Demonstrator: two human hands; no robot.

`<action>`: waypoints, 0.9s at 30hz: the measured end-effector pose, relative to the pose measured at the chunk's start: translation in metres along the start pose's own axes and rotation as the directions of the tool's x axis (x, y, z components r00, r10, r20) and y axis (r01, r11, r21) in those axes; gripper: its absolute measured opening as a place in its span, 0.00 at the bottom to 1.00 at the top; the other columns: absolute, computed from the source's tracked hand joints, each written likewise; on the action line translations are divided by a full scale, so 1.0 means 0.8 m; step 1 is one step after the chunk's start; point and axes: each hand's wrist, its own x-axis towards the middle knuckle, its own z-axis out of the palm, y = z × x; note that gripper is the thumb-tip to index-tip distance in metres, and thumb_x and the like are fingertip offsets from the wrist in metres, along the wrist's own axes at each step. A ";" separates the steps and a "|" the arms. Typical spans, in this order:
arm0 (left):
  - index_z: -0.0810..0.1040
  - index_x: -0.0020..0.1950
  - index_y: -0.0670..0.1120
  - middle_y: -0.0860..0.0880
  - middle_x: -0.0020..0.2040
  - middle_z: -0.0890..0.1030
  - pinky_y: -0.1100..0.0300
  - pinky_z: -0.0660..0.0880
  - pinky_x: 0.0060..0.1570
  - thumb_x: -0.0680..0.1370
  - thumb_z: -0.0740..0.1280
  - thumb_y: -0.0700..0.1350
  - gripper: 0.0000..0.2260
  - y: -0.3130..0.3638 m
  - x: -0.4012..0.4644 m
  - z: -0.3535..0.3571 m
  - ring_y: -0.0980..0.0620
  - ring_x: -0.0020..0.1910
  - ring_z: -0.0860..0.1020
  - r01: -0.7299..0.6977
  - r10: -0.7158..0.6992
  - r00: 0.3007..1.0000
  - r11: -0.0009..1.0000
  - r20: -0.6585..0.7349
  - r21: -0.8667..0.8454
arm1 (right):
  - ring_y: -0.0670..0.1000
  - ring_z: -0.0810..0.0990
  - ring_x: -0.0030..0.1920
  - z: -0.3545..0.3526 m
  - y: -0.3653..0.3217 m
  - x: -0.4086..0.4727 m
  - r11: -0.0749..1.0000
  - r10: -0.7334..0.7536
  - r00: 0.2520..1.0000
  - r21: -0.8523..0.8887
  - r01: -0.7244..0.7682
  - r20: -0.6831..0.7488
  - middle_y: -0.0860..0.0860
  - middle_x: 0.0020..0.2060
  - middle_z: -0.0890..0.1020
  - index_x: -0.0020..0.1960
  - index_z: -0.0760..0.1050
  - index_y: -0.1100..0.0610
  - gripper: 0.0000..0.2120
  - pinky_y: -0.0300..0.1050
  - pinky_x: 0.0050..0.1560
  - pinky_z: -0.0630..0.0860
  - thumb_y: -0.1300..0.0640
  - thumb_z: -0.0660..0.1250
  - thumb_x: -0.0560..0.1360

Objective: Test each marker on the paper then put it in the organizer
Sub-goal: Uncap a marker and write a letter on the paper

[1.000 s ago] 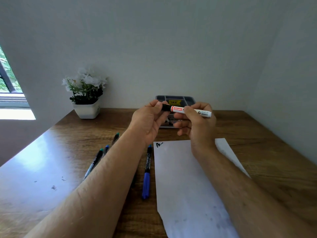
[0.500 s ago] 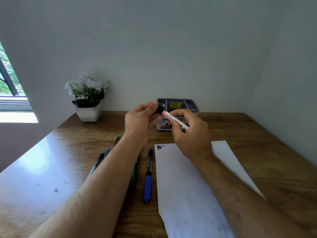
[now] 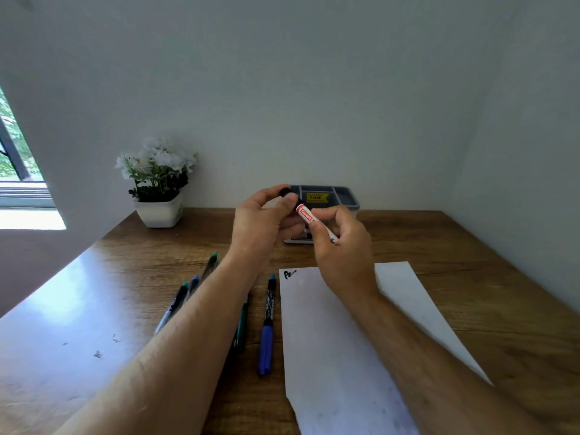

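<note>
We hold a white marker with a red label in the air between our two hands, above the far part of the wooden table and just in front of the grey organizer. Our right hand grips the marker's barrel, thumb and fingers curled round it, so the barrel runs slantwise from the near right up to the far left. Our left hand pinches the black cap at the marker's far-left end between thumb and fingers; whether the cap is seated on the marker or just off it, we cannot tell.

The sheet of paper lies on the table below and nearer than our hands, under our right forearm, with a small black scribble at its far-left corner. Left of the paper, a blue marker lies along its edge, just beside it. Further left, partly hidden by our left forearm, lie a dark green marker and three more markers with green and blue caps.

The organizer stands against the far wall and bears a yellow sticker. At the far left of the table sits a white pot of white flowers.
</note>
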 end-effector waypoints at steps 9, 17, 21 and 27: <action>0.70 0.69 0.51 0.45 0.50 0.83 0.57 0.82 0.35 0.79 0.69 0.41 0.20 0.016 0.003 0.018 0.54 0.39 0.85 -0.221 0.246 0.969 0.897 -0.017 0.382 | 0.44 0.83 0.44 -0.002 0.010 0.008 0.991 0.051 0.995 -0.125 -0.040 0.091 0.46 0.46 0.83 0.63 0.75 0.52 0.12 0.38 0.39 0.81 0.52 0.62 0.81; 0.75 0.64 0.52 0.53 0.47 0.84 0.55 0.83 0.42 0.79 0.69 0.46 0.14 0.039 0.032 0.018 0.57 0.42 0.83 -0.481 0.620 0.783 0.650 -0.044 0.589 | 0.45 0.79 0.51 0.000 0.017 0.013 0.983 0.092 0.995 -0.162 -0.087 0.029 0.49 0.52 0.79 0.63 0.72 0.52 0.11 0.43 0.50 0.82 0.53 0.61 0.82; 0.73 0.64 0.50 0.52 0.48 0.83 0.69 0.80 0.39 0.80 0.68 0.45 0.14 0.035 0.050 0.025 0.59 0.42 0.81 -0.492 0.669 0.741 0.599 -0.056 0.632 | 0.43 0.79 0.50 0.001 0.017 0.012 0.983 0.089 0.994 -0.169 -0.078 0.059 0.50 0.54 0.79 0.62 0.73 0.53 0.11 0.31 0.44 0.78 0.53 0.62 0.81; 0.76 0.64 0.48 0.50 0.48 0.84 0.75 0.69 0.28 0.80 0.68 0.47 0.13 0.015 0.085 0.026 0.62 0.36 0.77 -0.296 0.552 0.831 0.548 -0.072 0.782 | 0.49 0.78 0.55 0.009 0.028 0.011 0.980 0.066 0.996 -0.191 -0.052 0.065 0.49 0.53 0.78 0.59 0.73 0.50 0.10 0.48 0.51 0.81 0.48 0.63 0.80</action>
